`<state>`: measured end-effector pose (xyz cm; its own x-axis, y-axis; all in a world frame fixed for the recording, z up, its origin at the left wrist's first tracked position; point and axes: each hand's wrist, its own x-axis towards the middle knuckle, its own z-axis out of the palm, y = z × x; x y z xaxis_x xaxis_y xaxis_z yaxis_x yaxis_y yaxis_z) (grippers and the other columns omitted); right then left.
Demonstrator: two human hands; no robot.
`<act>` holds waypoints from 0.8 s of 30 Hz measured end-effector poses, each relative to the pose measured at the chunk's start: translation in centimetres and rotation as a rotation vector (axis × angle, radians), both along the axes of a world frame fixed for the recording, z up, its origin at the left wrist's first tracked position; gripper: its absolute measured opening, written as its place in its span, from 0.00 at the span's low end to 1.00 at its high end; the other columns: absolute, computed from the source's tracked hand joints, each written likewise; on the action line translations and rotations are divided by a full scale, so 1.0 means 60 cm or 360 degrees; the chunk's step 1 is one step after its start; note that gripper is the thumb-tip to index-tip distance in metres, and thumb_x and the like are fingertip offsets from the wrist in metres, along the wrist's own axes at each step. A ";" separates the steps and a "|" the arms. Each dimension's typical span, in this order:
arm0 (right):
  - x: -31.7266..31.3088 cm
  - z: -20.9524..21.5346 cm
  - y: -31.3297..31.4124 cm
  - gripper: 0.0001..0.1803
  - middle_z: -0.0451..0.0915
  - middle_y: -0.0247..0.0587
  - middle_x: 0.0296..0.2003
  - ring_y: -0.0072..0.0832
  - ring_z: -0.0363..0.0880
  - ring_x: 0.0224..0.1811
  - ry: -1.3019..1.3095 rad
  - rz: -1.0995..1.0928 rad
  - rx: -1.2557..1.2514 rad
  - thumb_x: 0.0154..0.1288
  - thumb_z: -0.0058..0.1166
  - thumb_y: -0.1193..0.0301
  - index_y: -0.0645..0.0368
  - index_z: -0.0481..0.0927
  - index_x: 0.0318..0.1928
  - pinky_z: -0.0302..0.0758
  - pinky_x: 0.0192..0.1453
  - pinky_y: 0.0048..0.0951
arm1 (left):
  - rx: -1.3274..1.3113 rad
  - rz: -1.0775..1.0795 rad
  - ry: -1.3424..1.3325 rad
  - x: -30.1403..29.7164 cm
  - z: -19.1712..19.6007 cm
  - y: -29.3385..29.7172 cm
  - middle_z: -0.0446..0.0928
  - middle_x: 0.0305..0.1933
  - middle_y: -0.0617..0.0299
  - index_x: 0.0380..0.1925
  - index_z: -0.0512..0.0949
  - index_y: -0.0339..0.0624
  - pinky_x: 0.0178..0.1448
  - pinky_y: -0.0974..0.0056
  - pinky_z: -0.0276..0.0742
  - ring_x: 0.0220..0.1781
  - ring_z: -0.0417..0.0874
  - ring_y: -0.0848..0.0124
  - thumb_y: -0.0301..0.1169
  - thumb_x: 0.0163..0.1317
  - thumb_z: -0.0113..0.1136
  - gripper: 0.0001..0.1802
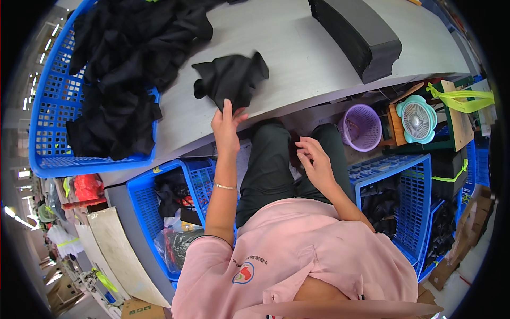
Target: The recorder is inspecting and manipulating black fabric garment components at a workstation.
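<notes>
My left hand (227, 129) pinches the near edge of a crumpled piece of black fabric (232, 80) above the front part of the grey table (276, 48). The fabric's outer corner is slightly smeared by motion. Over my lap, my right hand (314, 159) hangs with loosely bent fingers apart and nothing in them. To the left of the held piece, a heap of black fabric pieces (125, 64) fills a blue plastic basket (45, 106) and spills over its side onto the table.
A neat black stack of flat pieces (361, 37) lies on the table's right. Below are a purple bin (362, 127), a turquoise fan (418, 119) and a blue crate (419, 212) at right, and another blue crate (139, 202) with bagged items at left.
</notes>
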<state>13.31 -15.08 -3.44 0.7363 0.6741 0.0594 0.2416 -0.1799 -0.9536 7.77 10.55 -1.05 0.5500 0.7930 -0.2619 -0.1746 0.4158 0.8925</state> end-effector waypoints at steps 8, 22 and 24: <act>-0.006 0.002 -0.011 0.11 0.77 0.45 0.53 0.29 0.82 0.40 -0.0046 -0.0043 -0.0055 0.67 0.53 0.81 0.64 0.80 0.50 0.78 0.43 0.25 | 0.1423 0.0538 0.0794 -0.037 0.049 -0.036 0.72 0.61 0.56 0.58 0.74 0.42 0.49 0.62 0.75 0.53 0.74 0.65 0.31 0.51 0.76 0.33; 0.036 0.077 0.108 0.12 0.81 0.46 0.48 0.43 0.82 0.47 -0.0989 0.0087 0.0306 0.61 0.59 0.81 0.63 0.80 0.46 0.80 0.47 0.34 | 0.1095 -0.0580 0.0333 0.052 -0.001 0.026 0.86 0.33 0.61 0.34 0.88 0.36 0.42 0.71 0.75 0.36 0.82 0.77 0.30 0.56 0.71 0.09; 0.051 0.076 0.134 0.14 0.80 0.45 0.50 0.41 0.82 0.47 -0.1219 0.0078 0.0362 0.60 0.59 0.80 0.62 0.79 0.48 0.80 0.47 0.35 | 0.0880 -0.0758 0.0178 0.042 0.012 0.003 0.85 0.34 0.64 0.35 0.87 0.34 0.42 0.73 0.75 0.37 0.80 0.79 0.27 0.58 0.70 0.08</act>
